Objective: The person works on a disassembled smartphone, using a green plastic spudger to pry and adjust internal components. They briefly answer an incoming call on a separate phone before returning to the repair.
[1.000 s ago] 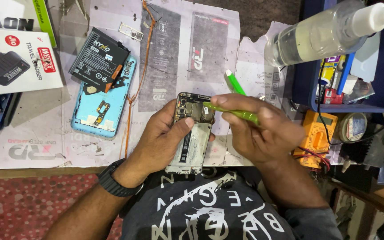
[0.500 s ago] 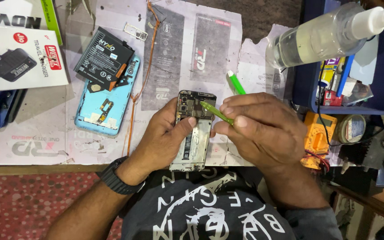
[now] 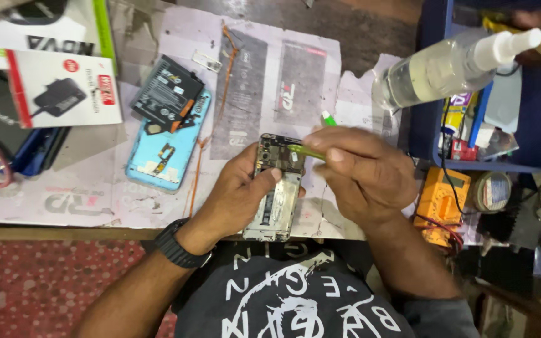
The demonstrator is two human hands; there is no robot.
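Note:
My left hand (image 3: 236, 194) grips an opened phone (image 3: 275, 188) with its back off, thumb pressed on its middle, circuit board exposed at the top. My right hand (image 3: 361, 175) pinches a thin green tool (image 3: 305, 151), whose tip rests on the upper right part of the board; the tool's far end pokes out above my knuckles. A black watch sits on my left wrist. To the left on the paper-covered bench (image 3: 95, 206) lie a light blue back cover (image 3: 167, 141) and a black battery (image 3: 167, 94) overlapping its top.
A clear spray bottle (image 3: 446, 66) lies over a blue tray (image 3: 536, 125) of small items at right. An orange meter (image 3: 441, 201) and a tape roll (image 3: 491, 191) sit by my right wrist. White cardboard boxes (image 3: 57, 84) rest at far left. The bench edge runs just below the phone.
My right hand has slid the green tool leftward and down across the top of the phone, so less of it shows. The left hand keeps the same grip.

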